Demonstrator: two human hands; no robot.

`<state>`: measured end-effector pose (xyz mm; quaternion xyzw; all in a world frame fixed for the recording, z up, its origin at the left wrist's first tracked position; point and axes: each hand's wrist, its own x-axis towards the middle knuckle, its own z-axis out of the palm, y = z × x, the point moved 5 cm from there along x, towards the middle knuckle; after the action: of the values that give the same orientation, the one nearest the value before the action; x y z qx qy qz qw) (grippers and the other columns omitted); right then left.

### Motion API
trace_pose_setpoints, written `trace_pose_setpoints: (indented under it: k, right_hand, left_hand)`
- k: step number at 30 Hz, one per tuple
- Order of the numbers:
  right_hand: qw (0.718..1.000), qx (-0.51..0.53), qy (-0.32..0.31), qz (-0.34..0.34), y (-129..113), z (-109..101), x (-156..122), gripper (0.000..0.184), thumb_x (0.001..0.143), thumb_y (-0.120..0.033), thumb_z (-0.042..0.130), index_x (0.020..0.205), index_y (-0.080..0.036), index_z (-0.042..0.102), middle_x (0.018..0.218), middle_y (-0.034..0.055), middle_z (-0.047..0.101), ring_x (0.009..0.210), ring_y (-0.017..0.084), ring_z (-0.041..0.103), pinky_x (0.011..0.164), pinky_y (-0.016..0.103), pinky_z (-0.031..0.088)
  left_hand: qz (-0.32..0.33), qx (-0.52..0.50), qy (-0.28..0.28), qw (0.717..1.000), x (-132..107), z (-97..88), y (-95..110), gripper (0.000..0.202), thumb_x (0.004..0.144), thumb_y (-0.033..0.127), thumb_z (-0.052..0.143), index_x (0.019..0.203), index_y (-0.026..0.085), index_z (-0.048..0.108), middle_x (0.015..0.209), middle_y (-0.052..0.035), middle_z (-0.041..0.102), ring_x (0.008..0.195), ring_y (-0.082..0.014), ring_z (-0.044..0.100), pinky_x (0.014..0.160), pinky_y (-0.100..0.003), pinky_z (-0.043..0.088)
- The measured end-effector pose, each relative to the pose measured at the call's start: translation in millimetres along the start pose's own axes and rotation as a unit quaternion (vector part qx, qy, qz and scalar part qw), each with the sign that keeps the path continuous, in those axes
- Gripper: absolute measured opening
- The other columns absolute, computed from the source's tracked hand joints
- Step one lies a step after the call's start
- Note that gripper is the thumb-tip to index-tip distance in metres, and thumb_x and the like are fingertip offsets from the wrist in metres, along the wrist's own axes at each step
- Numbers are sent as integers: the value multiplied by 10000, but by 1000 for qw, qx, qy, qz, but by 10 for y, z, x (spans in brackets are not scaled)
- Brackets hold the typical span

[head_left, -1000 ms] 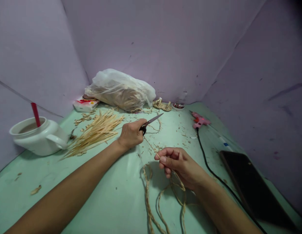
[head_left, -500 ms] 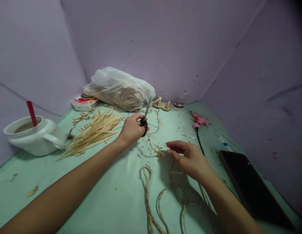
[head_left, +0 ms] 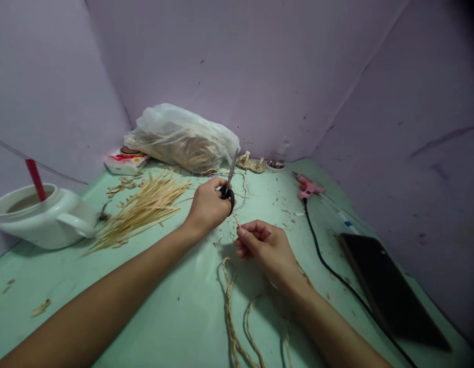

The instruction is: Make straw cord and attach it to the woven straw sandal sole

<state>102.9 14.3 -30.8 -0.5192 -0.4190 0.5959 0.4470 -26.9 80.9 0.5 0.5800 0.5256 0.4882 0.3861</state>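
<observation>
My left hand is closed around the black handles of a pair of scissors, whose blades point up and away. Just nearer to me, my right hand pinches the end of a thin twisted cord between thumb and fingertips. That end runs up toward the left hand, where part of it is hidden. Below the right hand, loops of twisted straw-coloured rope lie on the pale green table. A bundle of dry flat strips rests left of the left hand.
At far left stands a white pot with a red handle sticking out. A plastic bag lies against the wall, beside a woven piece and a dish of beads. On the right are a pink glue gun, its black cord and a dark phone.
My right hand has moved left and closed its fingers on the cord's end. My left hand stays nearly in place with the scissors. The whole view has shifted slightly.
</observation>
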Motion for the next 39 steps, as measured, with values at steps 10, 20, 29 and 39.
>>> trace_pose_setpoints:
  k: [10, 20, 29, 39]
  right_hand:
    - [977, 209, -24, 36, 45, -119, -31, 270, 552, -275, 809, 699, -130, 635, 551, -11, 628, 401, 56, 528, 368, 140, 440]
    - [966, 248, 57, 43, -55, -383, 54, 143, 596, -161, 767, 694, -132, 667, 587, -27, 577, 425, 21, 474, 337, 86, 371]
    - [965, 260, 40, 23, -80, -380, 69, 185, 583, -187, 786, 716, -121, 675, 587, -32, 568, 427, 11, 454, 376, 94, 403]
    - [974, 218, 61, -4, -60, -410, 93, 297, 448, -244, 839, 656, -115, 670, 546, -19, 600, 422, 25, 469, 377, 117, 387]
  left_hand:
    - [-49, 1, -121, 991, -13, 160, -53, 264, 614, 232, 665, 842, 170, 548, 485, 48, 525, 410, -94, 465, 402, -191, 351]
    - [264, 322, -219, 883, -326, 144, 185, 394, 697, 191, 520, 1087, 194, 573, 828, -32, 630, 731, -166, 564, 676, -255, 416]
    - [262, 418, -200, 847, -304, 186, 85, 518, 696, 225, 492, 1211, 174, 505, 936, -89, 636, 795, -234, 595, 695, -316, 437]
    - [287, 463, -210, 812, -353, 210, 92, 494, 710, 185, 461, 1201, 203, 508, 896, -56, 648, 771, -219, 607, 652, -303, 442]
